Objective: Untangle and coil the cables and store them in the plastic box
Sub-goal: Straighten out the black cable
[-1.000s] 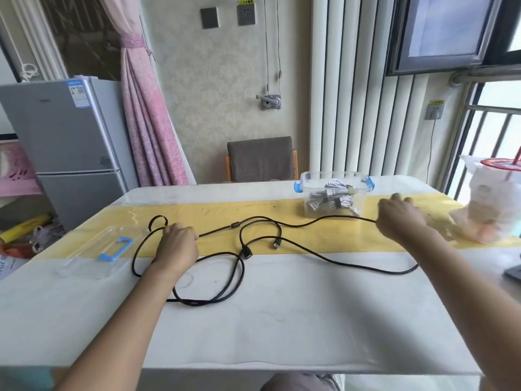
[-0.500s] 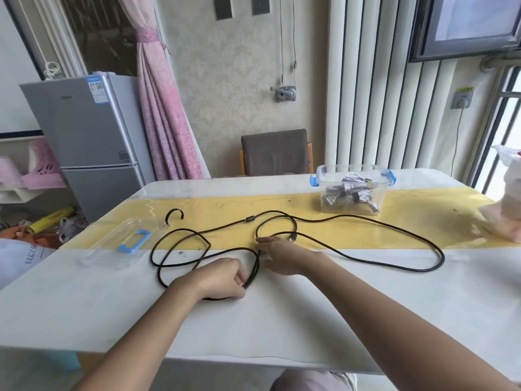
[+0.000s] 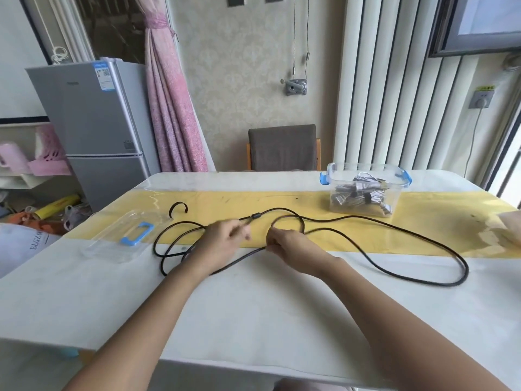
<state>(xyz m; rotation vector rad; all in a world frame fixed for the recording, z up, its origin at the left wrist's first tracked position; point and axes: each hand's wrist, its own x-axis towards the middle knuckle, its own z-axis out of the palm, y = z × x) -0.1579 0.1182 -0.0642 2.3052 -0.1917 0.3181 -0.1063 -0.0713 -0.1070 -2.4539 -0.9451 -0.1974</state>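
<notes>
Two hands pinching | left hand (image 3: 224,240), right hand (image 3: 291,246) | thin black looped cable (image 3: 256,215) | clear rectangular box (image 3: 396,199)

The near white strip of the table (image 3: 253,320) gives me free passage. Ahead sprawl loops of cable (image 3: 255,216) (lid (image 3: 112,241) at left, plastic box (image 3: 338,187) far right).

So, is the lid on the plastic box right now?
No, the clear lid with the blue handle lies flat on the table, far to the left of the open plastic box.
</notes>
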